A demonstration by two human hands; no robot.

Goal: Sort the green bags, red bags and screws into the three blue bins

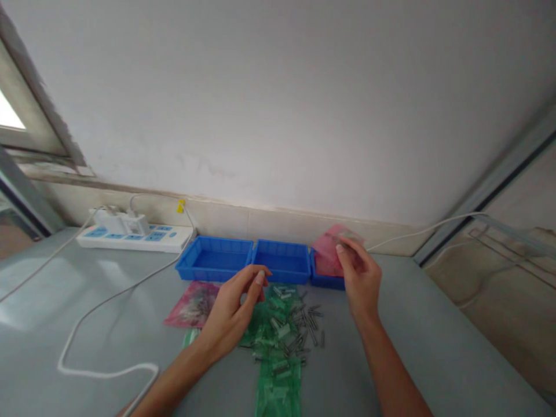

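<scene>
1. Right hand (360, 278): raised over the right-hand blue tray (325, 278); thumb and forefinger are pinched on the top edge of a pink bag (332, 252), which is held upright, partly over that tray and against the wall base.
2. Left hand (230, 313): hovers over the green bags (278, 347); fingers are curled, thumb and forefinger tips drawn close. Whether a small part is pinched between them cannot be told.
3. Small metal parts (306, 327): scattered loose on the grey table (434, 347), on and just beside the green bags, between the two hands.
4. Second pink bag (193, 304): lies flat on the table, left of the left hand, with parts inside.
5. Middle blue tray (282, 260) and left blue tray (215, 259): set in a row against the wall.
6. Power strip (134, 236) with a white cable (99, 359) looping across the table.
7. Risks, as judged: the pinched bag is held by one edge only and could slip or tip, so that contents spill; loose parts could be swept off or rolled by a wrist; the cable loop could be snagged by the left forearm.
8. Writing: no brand, label or text is legible; the picture is too soft.
</scene>
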